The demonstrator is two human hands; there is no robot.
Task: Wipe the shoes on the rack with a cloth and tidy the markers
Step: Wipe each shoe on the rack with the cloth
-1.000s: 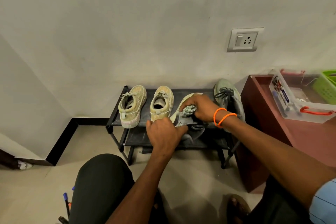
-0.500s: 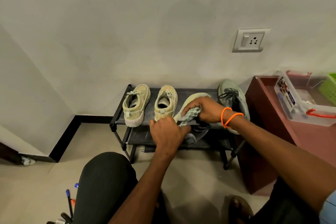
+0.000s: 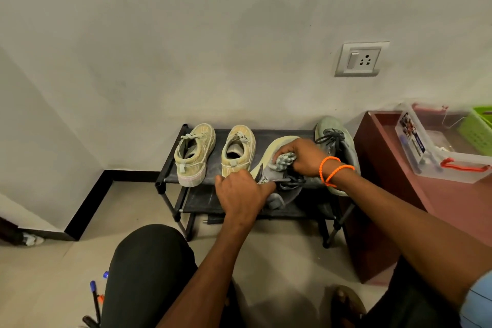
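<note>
Over the last second the right hand (image 3: 302,158) is sliding its bunched grey-green cloth (image 3: 284,161) a little further along the pale sole edge of the tipped grey lace-up shoe (image 3: 277,181), while the left hand (image 3: 241,194) is keeping the same grip on that shoe's near side. I judge from this that the wiping of this shoe is still under way, not finished.

The shoe is being held turned on its side at the front edge of the black two-tier metal rack (image 3: 170,170), right of the rack's two beige canvas sneakers (image 3: 213,153) and just left of its grey mate (image 3: 336,146). Both hands are curling closed, one round the shoe, one round the cloth.

The blue-capped markers (image 3: 93,291) are lying on the floor well in front of the rack, untidied.
</note>
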